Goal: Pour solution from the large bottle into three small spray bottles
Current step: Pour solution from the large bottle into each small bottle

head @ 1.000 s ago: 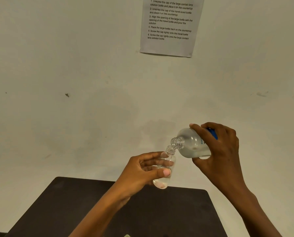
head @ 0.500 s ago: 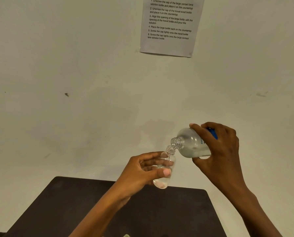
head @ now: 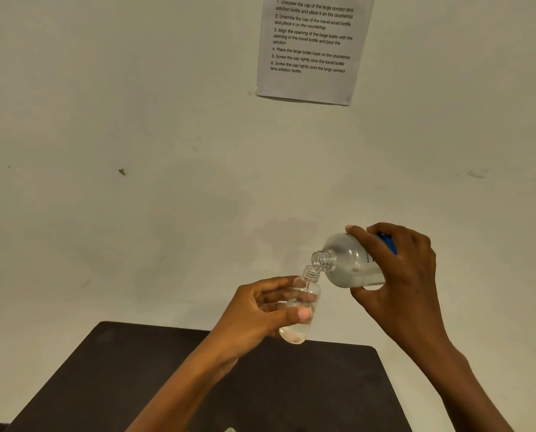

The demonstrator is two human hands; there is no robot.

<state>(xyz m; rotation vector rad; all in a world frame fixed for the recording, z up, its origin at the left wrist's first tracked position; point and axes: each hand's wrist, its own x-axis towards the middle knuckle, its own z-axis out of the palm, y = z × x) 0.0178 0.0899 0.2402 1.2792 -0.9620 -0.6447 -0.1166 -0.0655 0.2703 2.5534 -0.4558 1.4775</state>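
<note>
Head view. Left hand (head: 260, 310) has fingers and thumb wrapped round a small clear plastic spray bottle (head: 307, 286). The bottle is uncapped, near upright, and held in the air above the far edge of the dark brown tabletop (head: 135, 369). Right hand (head: 397, 275) grips a large translucent plastic bottle with a blue label (head: 350, 263). It sits up and right of the small one, long axis nearly level, open neck pointing left and down at the small mouth. Lips touching or just apart: cannot tell. Pour judged under way.
</note>
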